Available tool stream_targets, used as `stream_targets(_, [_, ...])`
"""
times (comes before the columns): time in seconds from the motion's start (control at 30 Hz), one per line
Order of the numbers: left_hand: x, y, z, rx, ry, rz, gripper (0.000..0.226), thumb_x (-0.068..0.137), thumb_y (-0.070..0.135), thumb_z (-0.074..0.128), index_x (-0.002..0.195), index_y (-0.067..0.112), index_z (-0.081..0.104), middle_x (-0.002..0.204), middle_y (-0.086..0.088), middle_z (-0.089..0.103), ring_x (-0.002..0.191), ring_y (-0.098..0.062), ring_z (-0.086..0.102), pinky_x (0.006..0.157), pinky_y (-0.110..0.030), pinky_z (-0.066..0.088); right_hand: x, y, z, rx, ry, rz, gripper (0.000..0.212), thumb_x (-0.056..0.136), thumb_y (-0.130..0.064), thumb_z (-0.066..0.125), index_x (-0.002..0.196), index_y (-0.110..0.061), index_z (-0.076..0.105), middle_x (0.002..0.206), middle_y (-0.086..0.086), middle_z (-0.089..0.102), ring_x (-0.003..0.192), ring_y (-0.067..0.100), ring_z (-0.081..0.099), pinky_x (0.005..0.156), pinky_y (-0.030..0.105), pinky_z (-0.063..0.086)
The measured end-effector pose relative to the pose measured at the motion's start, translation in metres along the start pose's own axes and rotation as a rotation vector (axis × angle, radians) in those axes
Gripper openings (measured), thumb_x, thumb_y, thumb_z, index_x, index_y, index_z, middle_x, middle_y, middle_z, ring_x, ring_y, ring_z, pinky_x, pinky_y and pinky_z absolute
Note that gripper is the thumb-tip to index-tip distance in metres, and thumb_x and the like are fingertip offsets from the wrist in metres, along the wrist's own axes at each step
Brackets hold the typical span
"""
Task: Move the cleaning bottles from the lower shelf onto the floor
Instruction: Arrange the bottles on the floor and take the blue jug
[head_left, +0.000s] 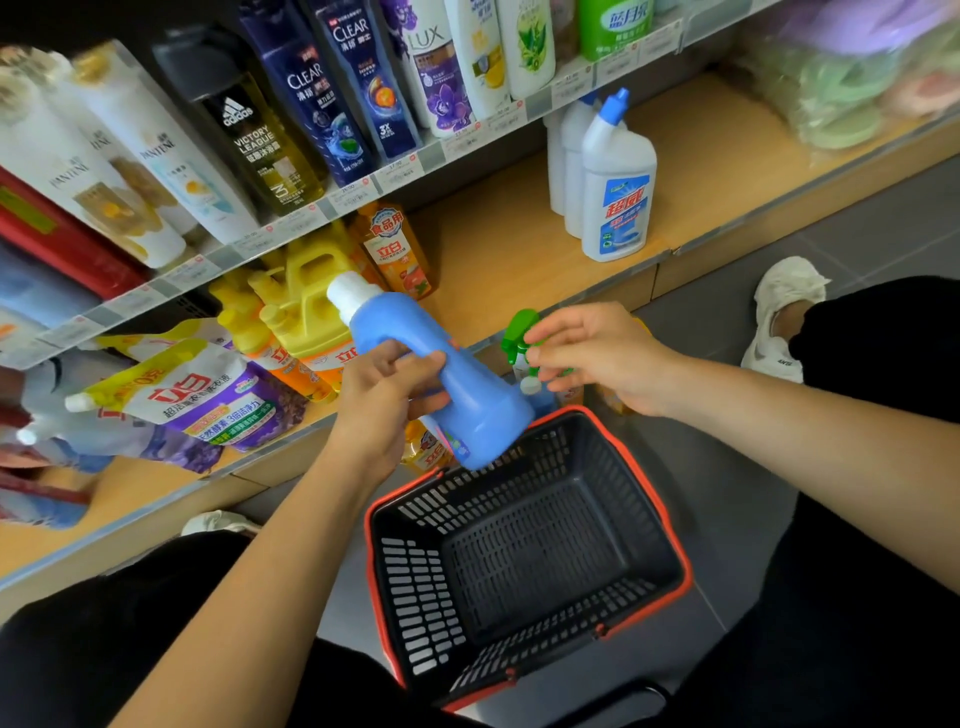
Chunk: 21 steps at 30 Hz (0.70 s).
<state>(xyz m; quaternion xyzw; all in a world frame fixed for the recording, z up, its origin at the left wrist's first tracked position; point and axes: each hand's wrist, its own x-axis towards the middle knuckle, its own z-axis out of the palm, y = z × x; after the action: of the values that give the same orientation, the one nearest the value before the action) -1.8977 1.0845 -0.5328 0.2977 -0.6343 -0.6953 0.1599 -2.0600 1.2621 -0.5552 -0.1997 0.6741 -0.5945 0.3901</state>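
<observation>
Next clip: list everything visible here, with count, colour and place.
blue bottle: one, blue, white cap, held above basket
spray bottle: one, green head, behind basket
white bottles: about three, white, blue caps, lower shelf right
yellow jugs: several, yellow, lower shelf left
orange bottles: several, orange, lower shelf
pouches: several, white-purple, lower shelf left
shampoo bottles: many, mixed, upper shelf
basket: one, black with red rim, floor
shoes: two, white, floor
left hand: gripping blue bottle
right hand: open, by spray bottle
</observation>
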Motion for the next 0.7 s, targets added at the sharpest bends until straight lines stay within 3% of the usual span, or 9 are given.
stream_targets(0.07, [-0.003,-0.004,0.000,0.075,-0.051,-0.002,0.010,0.093,0.002,0.066,0.087,0.009,0.070,0.089,-0.018,0.072,0.095,-0.024,0.071,0.068,-0.030,0.058,0.003,-0.007,0.003,-0.026,-0.065,-0.022,0.024,0.087,-0.008,0.076,0.110,-0.005,0.071,0.098,0.018,0.074,0.087,0.025,0.071,0.085,0.042,0.060])
stream_targets(0.1, [-0.005,-0.004,0.001,0.100,-0.083,-0.007,0.002,0.093,0.002,0.066,0.093,0.004,0.068,0.096,-0.024,0.073,0.093,-0.023,0.070,0.069,-0.031,0.057,0.004,-0.009,0.007,-0.032,-0.103,-0.024,0.025,0.088,-0.008,0.074,0.113,-0.004,0.070,0.100,0.017,0.073,0.089,0.024,0.071,0.088,0.041,0.058])
stream_targets(0.13, [-0.007,-0.005,0.002,0.136,-0.104,0.004,0.009,0.092,0.002,0.066,0.099,-0.003,0.065,0.100,-0.025,0.073,0.091,-0.022,0.068,0.071,-0.031,0.056,0.005,-0.011,0.012,-0.034,-0.144,-0.023,0.026,0.090,-0.009,0.072,0.115,-0.003,0.069,0.102,0.016,0.073,0.091,0.024,0.070,0.088,0.039,0.058])
stream_targets(0.23, [-0.012,-0.009,0.004,0.186,-0.227,0.029,0.017,0.092,-0.002,0.065,0.104,-0.012,0.060,0.082,-0.004,0.073,0.079,-0.010,0.065,0.070,-0.026,0.054,0.007,-0.018,0.026,0.003,-0.295,0.023,0.029,0.098,-0.015,0.062,0.122,0.001,0.065,0.104,0.014,0.071,0.093,0.020,0.068,0.083,0.031,0.058])
stream_targets(0.37, [-0.019,-0.014,0.011,0.185,-0.328,0.058,0.022,0.091,-0.005,0.063,0.113,-0.004,0.065,0.092,-0.008,0.076,0.084,-0.011,0.069,0.071,-0.023,0.057,0.006,-0.025,0.027,0.172,-0.428,0.154,0.029,0.097,-0.027,0.060,0.113,-0.003,0.066,0.110,0.018,0.068,0.098,0.028,0.068,0.089,0.040,0.056])
stream_targets(0.47, [-0.017,-0.017,0.013,0.179,-0.303,0.049,0.022,0.084,0.004,0.072,0.105,-0.001,0.068,0.086,-0.010,0.077,0.079,-0.014,0.070,0.072,-0.030,0.061,-0.001,-0.021,0.024,0.313,-0.481,0.200,0.037,0.088,-0.026,0.063,0.118,-0.003,0.065,0.118,0.022,0.067,0.108,0.034,0.065,0.097,0.048,0.054])
stream_targets(0.57, [-0.014,-0.015,0.007,0.495,-0.236,0.223,0.039,0.071,0.033,0.084,0.094,0.004,0.075,0.071,-0.010,0.076,0.067,-0.015,0.065,0.067,-0.039,0.057,-0.004,-0.020,0.023,0.341,-0.467,0.211,0.046,0.089,-0.021,0.062,0.128,0.004,0.060,0.126,0.029,0.064,0.115,0.039,0.063,0.104,0.051,0.049])
stream_targets(0.63, [-0.010,-0.011,0.003,0.597,-0.139,0.372,0.034,0.067,0.040,0.088,0.081,0.011,0.076,0.061,-0.001,0.072,0.057,-0.008,0.060,0.059,-0.035,0.051,-0.004,-0.025,0.022,0.317,-0.446,0.182,0.047,0.090,-0.018,0.061,0.129,0.007,0.059,0.125,0.028,0.064,0.112,0.035,0.065,0.102,0.045,0.052])
stream_targets(0.7, [-0.003,-0.004,-0.006,0.598,-0.004,0.454,0.028,0.070,0.037,0.090,0.070,0.014,0.073,0.059,0.002,0.069,0.053,-0.009,0.061,0.054,-0.032,0.050,-0.001,-0.030,0.021,0.310,-0.413,0.147,0.041,0.088,-0.016,0.061,0.123,0.006,0.063,0.115,0.019,0.070,0.102,0.025,0.069,0.090,0.033,0.057])
